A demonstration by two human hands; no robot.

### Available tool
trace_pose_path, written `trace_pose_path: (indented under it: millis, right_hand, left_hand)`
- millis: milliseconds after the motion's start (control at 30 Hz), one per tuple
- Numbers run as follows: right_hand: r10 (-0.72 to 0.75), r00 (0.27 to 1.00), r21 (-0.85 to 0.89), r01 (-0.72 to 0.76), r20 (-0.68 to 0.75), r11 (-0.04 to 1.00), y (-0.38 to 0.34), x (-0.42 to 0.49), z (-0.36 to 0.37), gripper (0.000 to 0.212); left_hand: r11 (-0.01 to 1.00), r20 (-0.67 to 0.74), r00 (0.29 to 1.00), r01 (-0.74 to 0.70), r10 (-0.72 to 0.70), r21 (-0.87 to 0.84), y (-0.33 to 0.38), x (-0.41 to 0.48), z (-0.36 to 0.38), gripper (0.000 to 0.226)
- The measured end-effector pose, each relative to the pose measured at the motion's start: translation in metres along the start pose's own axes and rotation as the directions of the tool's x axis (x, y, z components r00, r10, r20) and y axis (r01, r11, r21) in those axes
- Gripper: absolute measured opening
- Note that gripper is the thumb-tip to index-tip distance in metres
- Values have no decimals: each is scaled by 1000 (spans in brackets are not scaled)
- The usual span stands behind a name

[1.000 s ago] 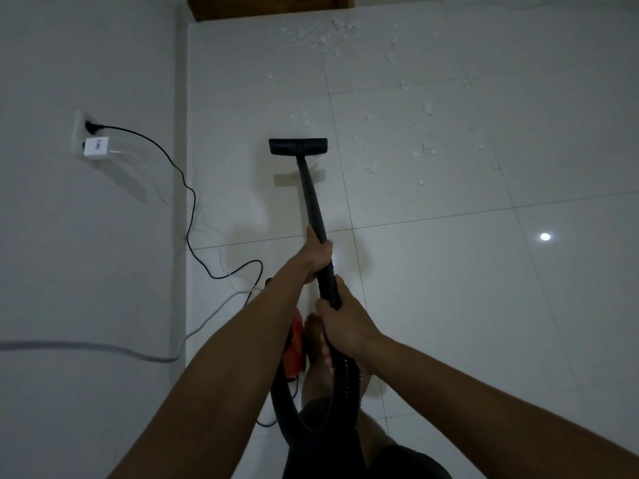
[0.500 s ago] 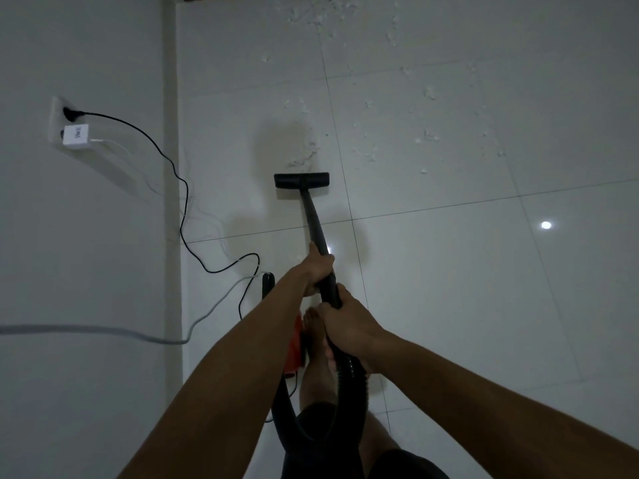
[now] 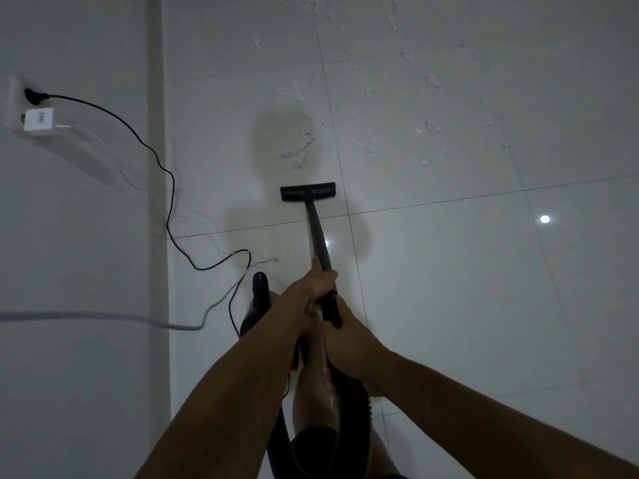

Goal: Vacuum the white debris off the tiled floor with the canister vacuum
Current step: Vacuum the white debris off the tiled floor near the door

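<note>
1. The floor nozzle [image 3: 307, 191] slides back and now sits just beyond the grout line [image 3: 449, 199].
2. A debris clump [image 3: 298, 151], no longer at the nozzle's edge, lies farther beyond that line.
3. The left hand [image 3: 320, 285] and right hand [image 3: 349, 335], gripping the wand [image 3: 320, 240], draw back from the line.

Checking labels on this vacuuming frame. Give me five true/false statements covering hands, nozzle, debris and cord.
1. Both the left hand and the right hand grip the black vacuum wand. True.
2. The flat black floor nozzle covers the nearest clump of white debris. False: the clump lies just beyond the nozzle, uncovered.
3. A thin black power cord is plugged into the white wall socket. True.
4. The right hand sits nearer the nozzle than the left. False: the left hand is nearer.
5. The pale tiled floor is free of debris. False: white flakes lie scattered beyond the nozzle.
</note>
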State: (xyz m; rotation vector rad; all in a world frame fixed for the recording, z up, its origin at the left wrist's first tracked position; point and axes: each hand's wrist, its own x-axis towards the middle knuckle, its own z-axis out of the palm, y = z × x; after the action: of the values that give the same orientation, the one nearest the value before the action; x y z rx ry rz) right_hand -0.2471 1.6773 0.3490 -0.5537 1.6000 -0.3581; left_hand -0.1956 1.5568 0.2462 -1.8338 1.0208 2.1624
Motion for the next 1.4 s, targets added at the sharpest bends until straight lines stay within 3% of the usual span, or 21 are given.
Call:
trace_pose_path:
  millis: [133, 300, 567, 767, 867, 1033, 1200, 1400]
  right_hand:
    - [9, 999, -45, -7, 36, 999, 25, 10, 0, 70]
    - [21, 1000, -158, -18, 19, 987, 49, 20, 5, 72]
    - [32, 998, -73, -28, 61, 997, 59, 22, -8, 67]
    - [14, 1000, -36, -14, 5, 999, 118, 33, -5, 58]
    - [15, 1000, -31, -15, -2, 999, 154, 38, -3, 51]
    - [-13, 1000, -51, 12, -19, 999, 184, 46, -3, 63]
    - [-47, 998, -32, 46, -30, 998, 197, 43, -5, 57]
    - [-73, 996, 1, 73, -59, 997, 204, 37, 8, 59]
  left_hand:
    - [997, -3, 1000, 29, -30, -72, -15, 20, 8, 86]
    - [986, -22, 999, 25, -29, -166, -29, 35, 17, 85]
    - [996, -128, 991, -59, 50, -68, -34, 47, 27, 80]
    - [989, -189, 971, -137, 145, 56, -72, 64, 55, 75]
    - [989, -186, 972, -146, 146, 11, -97, 70, 73, 76]
    - [981, -236, 964, -155, 124, -116, -115, 76, 89, 72]
    - [980, -267, 944, -194, 196, 34, -129, 74, 100, 71]
    - [979, -233, 951, -191, 203, 72, -132, 69, 95, 69]
